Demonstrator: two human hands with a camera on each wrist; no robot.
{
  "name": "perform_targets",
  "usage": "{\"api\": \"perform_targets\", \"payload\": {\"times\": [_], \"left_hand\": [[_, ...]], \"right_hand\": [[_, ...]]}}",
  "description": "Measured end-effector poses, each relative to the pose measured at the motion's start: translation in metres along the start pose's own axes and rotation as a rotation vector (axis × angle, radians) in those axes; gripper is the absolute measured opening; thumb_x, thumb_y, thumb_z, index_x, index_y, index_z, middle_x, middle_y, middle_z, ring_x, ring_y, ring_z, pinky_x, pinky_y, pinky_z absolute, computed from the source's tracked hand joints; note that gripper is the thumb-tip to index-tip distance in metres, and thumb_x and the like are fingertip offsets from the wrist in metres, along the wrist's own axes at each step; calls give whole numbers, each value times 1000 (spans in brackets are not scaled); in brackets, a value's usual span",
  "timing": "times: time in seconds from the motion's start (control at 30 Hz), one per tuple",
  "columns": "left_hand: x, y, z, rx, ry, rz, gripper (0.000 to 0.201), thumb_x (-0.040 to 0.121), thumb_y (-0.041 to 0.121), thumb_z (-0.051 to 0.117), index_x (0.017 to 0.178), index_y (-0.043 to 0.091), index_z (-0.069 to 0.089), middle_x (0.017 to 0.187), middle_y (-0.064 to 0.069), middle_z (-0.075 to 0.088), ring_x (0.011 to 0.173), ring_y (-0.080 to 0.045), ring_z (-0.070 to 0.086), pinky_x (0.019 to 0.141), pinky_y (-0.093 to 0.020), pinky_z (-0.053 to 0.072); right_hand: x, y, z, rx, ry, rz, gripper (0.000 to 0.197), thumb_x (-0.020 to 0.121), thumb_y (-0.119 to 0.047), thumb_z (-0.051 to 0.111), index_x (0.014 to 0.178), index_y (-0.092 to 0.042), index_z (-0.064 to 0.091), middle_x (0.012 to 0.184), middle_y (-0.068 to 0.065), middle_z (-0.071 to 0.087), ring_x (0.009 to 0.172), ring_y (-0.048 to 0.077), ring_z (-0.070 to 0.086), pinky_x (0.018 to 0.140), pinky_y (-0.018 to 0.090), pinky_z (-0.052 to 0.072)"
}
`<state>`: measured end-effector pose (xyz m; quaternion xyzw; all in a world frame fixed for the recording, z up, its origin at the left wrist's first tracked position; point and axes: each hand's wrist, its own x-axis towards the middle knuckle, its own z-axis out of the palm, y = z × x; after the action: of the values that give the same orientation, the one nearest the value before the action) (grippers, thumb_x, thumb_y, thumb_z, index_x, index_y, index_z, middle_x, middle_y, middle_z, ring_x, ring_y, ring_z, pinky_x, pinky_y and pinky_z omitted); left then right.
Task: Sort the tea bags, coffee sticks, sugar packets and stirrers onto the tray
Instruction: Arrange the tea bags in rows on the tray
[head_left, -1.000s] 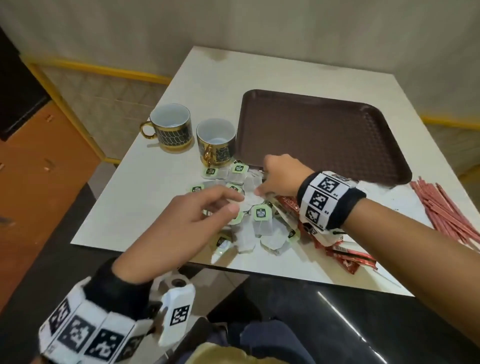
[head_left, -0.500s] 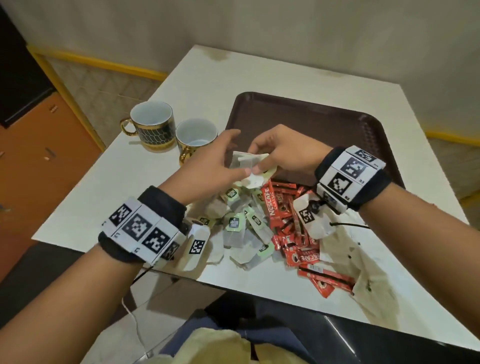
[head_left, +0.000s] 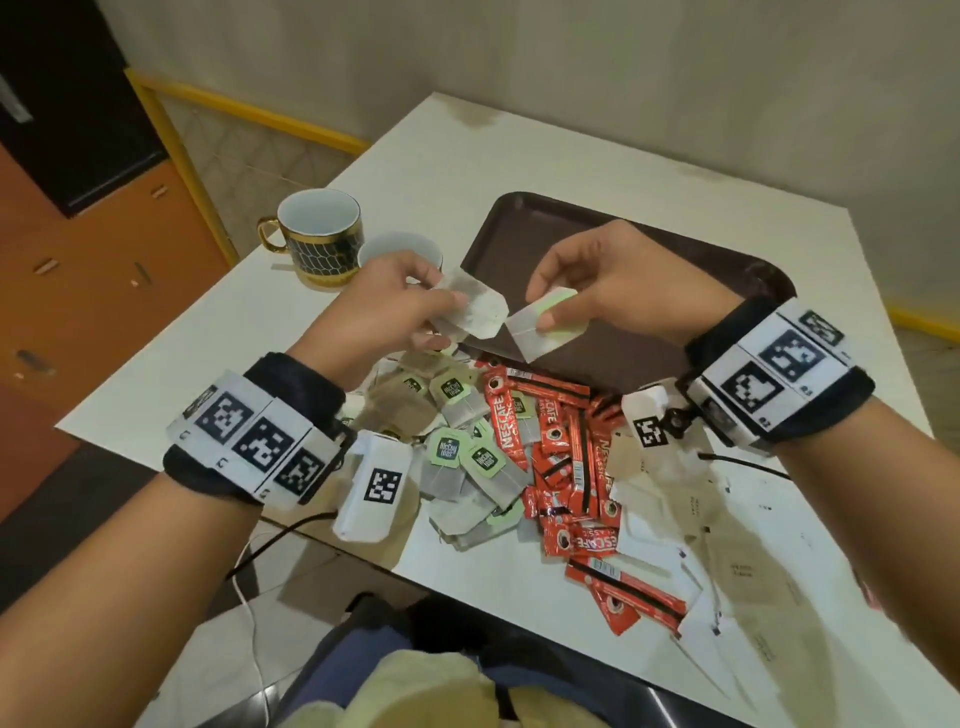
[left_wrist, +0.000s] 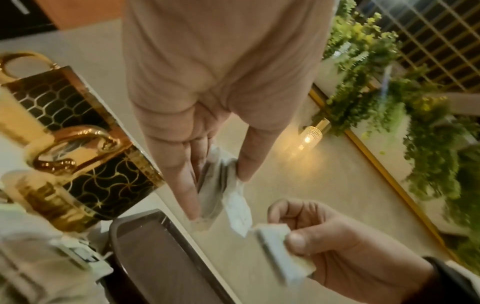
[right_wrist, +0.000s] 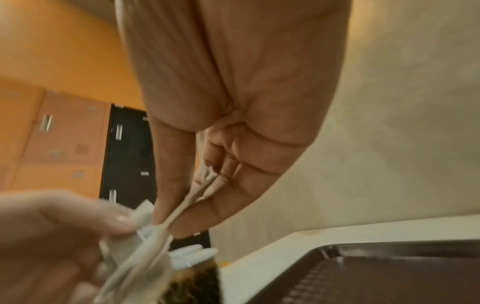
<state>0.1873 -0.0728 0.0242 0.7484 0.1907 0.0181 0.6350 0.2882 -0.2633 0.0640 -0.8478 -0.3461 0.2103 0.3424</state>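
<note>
My left hand pinches a few pale tea bags above the near left corner of the brown tray. Close beside it, my right hand pinches a tea bag with a light green tag over the tray's front rim. The two bunches almost touch. The left wrist view has the left fingers on the tea bags; the right wrist view has a thin bag edge-on between thumb and fingers. More tea bags, red coffee sticks and sugar packets lie heaped on the table's near side.
Two black and gold cups stand left of the tray, one partly behind my left hand. The white table ends at a near edge just below the heap. An orange cabinet is on the left.
Both hands rose from the heap with tea bags and drew apart over the tray's front edge, one bunch in each hand. The head view has tilted nearer.
</note>
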Motion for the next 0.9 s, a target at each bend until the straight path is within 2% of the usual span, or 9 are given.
{"api": "perform_targets", "payload": {"times": [0.13, 0.2, 0.3, 0.37, 0.43, 0.53, 0.6, 0.77, 0.9], "left_hand": [[-3, 8, -3, -319, -200, -137, 11, 96, 5, 48, 102, 1, 56, 96, -20, 64, 76, -26, 70, 65, -32, 60], [-6, 12, -6, -432, -335, -187, 29, 97, 7, 38, 114, 0, 60, 104, -22, 67, 89, -29, 69, 73, -34, 61], [-9, 15, -17, -609, -445, -230, 33, 97, 11, 35, 118, 1, 58, 108, -18, 67, 100, -30, 66, 90, -43, 55], [-8, 16, -26, -613, -440, -224, 29, 95, 20, 45, 114, 5, 61, 109, -15, 67, 101, -29, 66, 90, -43, 55], [-6, 12, -34, -542, -433, -194, 26, 86, 26, 57, 103, 8, 68, 101, -10, 70, 92, -25, 68, 79, -34, 61], [-5, 4, -44, -434, -427, -172, 29, 78, 16, 65, 105, 4, 66, 97, -11, 71, 85, -19, 70, 71, -25, 60], [-3, -2, -52, -455, -380, -202, 36, 77, 10, 66, 112, 3, 63, 100, -13, 72, 87, -18, 72, 69, -24, 60], [1, -19, -63, -671, -212, -314, 34, 90, -3, 55, 123, 0, 59, 104, -16, 73, 88, -21, 74, 61, -22, 59], [1, -24, -53, -701, -211, -332, 29, 92, -4, 54, 120, -5, 58, 102, -18, 73, 88, -20, 74, 64, -23, 60]], "right_hand": [[1, -26, 10, 265, 20, -100, 17, 76, 1, 76, 91, 1, 67, 82, 24, 66, 62, 13, 60, 52, 16, 46], [10, -31, 20, 248, 77, -109, 17, 76, 1, 77, 89, 4, 66, 79, 18, 67, 58, 9, 60, 50, 15, 46], [25, -31, 31, 142, 163, -88, 19, 74, -10, 82, 86, -2, 69, 81, 9, 71, 65, 8, 63, 59, 22, 51], [31, -33, 36, 163, 164, -71, 22, 73, -15, 83, 86, -5, 68, 82, 10, 71, 65, 8, 60, 61, 24, 50], [34, -36, 43, 188, 134, -68, 25, 72, -17, 84, 87, -6, 67, 84, 14, 71, 61, 8, 58, 55, 23, 47], [37, -42, 55, 126, 113, -50, 23, 75, -18, 82, 88, -10, 65, 90, 16, 70, 55, 4, 54, 52, 21, 44], [38, -42, 57, 115, 101, -29, 27, 76, -20, 82, 93, -10, 64, 94, 15, 70, 58, 4, 57, 53, 21, 47], [31, -34, 70, 46, 28, 32, 25, 80, -21, 78, 98, -11, 64, 93, 12, 70, 78, 23, 69, 67, 33, 59], [34, -40, 84, -80, 43, 30, 11, 81, -7, 75, 88, -5, 66, 79, 10, 70, 68, 27, 70, 64, 35, 59]]}}
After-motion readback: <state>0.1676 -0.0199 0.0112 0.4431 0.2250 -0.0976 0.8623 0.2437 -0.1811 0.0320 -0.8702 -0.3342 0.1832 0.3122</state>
